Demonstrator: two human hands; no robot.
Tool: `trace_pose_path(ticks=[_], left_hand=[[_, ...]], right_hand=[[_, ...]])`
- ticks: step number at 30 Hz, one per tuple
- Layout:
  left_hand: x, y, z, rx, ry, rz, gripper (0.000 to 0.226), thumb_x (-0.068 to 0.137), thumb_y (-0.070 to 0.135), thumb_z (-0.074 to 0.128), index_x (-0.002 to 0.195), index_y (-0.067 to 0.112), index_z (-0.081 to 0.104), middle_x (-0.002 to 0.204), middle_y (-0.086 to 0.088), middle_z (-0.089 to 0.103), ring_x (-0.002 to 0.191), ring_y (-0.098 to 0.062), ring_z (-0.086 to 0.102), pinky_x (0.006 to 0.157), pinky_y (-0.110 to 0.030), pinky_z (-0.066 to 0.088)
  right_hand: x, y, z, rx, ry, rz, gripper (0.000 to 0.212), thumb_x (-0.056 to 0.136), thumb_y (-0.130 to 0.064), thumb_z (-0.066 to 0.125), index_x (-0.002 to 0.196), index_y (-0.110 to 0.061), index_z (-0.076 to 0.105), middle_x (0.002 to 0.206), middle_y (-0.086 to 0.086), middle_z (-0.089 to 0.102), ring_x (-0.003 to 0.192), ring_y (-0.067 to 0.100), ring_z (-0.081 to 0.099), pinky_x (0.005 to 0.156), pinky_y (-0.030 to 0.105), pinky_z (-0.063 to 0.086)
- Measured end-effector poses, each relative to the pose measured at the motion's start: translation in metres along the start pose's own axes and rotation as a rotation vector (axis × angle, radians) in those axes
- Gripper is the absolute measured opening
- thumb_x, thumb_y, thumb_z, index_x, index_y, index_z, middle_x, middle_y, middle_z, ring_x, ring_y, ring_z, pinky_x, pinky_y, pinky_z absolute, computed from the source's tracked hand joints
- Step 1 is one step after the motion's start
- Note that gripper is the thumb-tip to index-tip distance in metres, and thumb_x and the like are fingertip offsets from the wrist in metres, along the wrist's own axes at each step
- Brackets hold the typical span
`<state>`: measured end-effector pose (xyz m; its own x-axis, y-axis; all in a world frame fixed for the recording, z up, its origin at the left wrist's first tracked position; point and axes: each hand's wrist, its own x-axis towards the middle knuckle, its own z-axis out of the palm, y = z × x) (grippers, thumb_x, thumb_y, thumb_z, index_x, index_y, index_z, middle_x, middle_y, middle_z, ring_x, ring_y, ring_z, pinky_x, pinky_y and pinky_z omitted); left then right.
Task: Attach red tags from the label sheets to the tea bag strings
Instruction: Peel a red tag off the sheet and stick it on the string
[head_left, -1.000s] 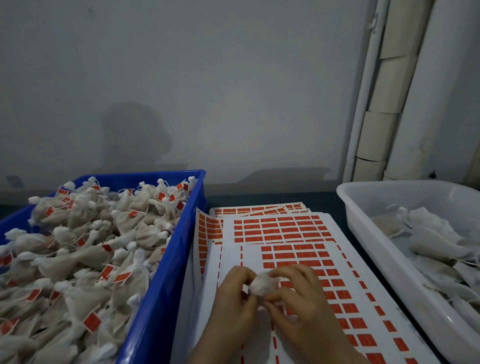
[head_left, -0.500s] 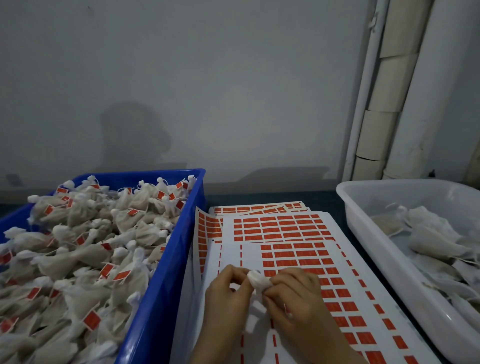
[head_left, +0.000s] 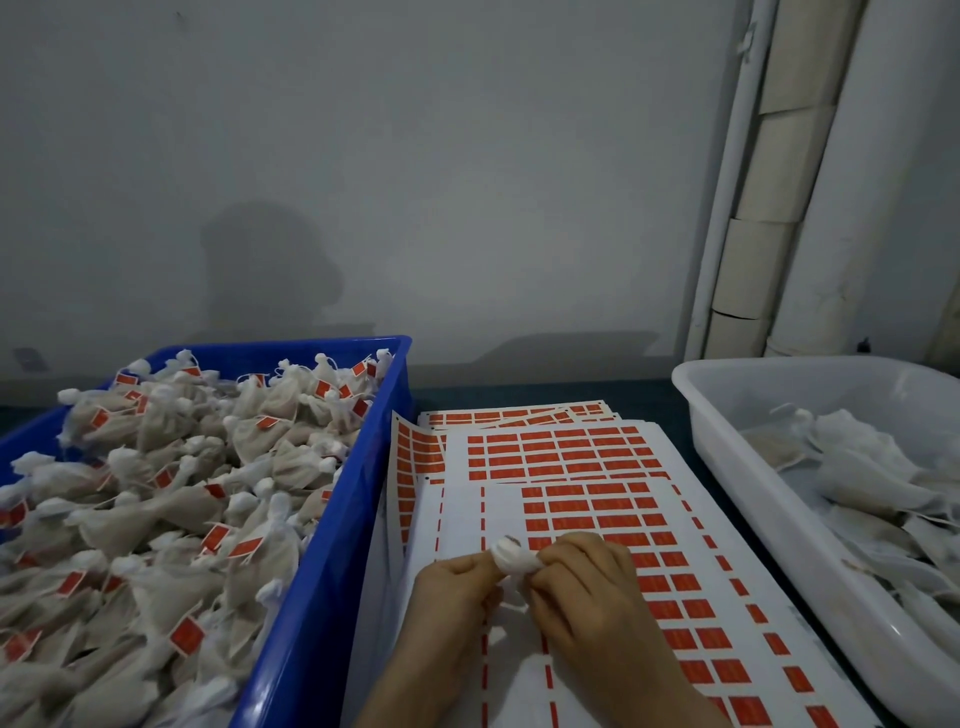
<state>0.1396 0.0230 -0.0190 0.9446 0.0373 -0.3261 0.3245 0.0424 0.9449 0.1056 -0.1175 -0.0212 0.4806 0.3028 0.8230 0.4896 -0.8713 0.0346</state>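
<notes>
Tea bag (head_left: 511, 555): a small white bundle held low and centre, just above the label sheets (head_left: 566, 460), with both hands together on it. Our left hand (head_left: 454, 590) pinches its left side with curled fingers; our right hand (head_left: 589, 590) pinches the right side. The string is hidden by our fingers, so we cannot tell whether a tag is on it yet.

Our judgement of the step: let the left hand anchor the bundle while the right frees the string end. Fold the sticker squarely around the string so the glued faces meet, then press it flat. The likely faults are a skewed fold or adhesive catching on skin or mesh.

Materials:
- Blue crate (head_left: 332, 545): rigid plastic with a thick rim. It is heaped with tagged bags (head_left: 171, 467), gauzy off-white pouches with bunched tops and small red rectangles.
- Sheets: slick white backing with tidy rows of red tags (head_left: 587, 522). Several sheets overlap, and one curls up against the crate wall. Bare patches show where stickers are gone.
- White tub (head_left: 727, 462): smooth plastic with rounded corners. It holds limp, flatter pouches (head_left: 862, 467) with no red visible.
</notes>
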Motion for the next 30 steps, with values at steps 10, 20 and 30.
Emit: trace_pose_path(ticks=[10, 20, 30], left_hand=[[-0.014, 0.009, 0.004, -0.211, -0.204, 0.108, 0.032, 0.072, 0.036, 0.063, 0.098, 0.022, 0.076, 0.093, 0.015, 0.073, 0.095, -0.012, 0.064, 0.067, -0.019, 0.054], [-0.017, 0.007, 0.007, -0.081, -0.163, 0.2, 0.029, 0.074, 0.045, 0.061, 0.093, 0.029, 0.075, 0.093, 0.013, 0.074, 0.093, -0.015, 0.067, 0.076, -0.028, 0.055], [-0.021, 0.011, 0.006, 0.0, -0.202, 0.249, 0.016, 0.063, 0.043, 0.061, 0.068, 0.038, 0.076, 0.078, 0.006, 0.074, 0.076, -0.01, 0.071, 0.06, -0.017, 0.053]], right_hand=[[-0.001, -0.001, 0.002, 0.056, 0.068, 0.094, 0.013, 0.073, -0.031, 0.075, 0.077, -0.019, 0.072, 0.083, -0.009, 0.07, 0.082, 0.008, 0.064, 0.087, 0.026, 0.042], [0.004, -0.005, -0.009, 0.232, 0.184, 0.242, 0.02, 0.095, -0.044, 0.037, 0.094, -0.027, 0.047, 0.08, -0.006, 0.069, 0.079, 0.004, 0.058, 0.078, 0.012, 0.043], [0.002, 0.0, -0.009, 0.392, 0.072, 0.272, 0.036, 0.095, -0.048, 0.03, 0.095, -0.028, 0.059, 0.083, -0.01, 0.07, 0.071, 0.007, 0.063, 0.076, 0.005, 0.041]])
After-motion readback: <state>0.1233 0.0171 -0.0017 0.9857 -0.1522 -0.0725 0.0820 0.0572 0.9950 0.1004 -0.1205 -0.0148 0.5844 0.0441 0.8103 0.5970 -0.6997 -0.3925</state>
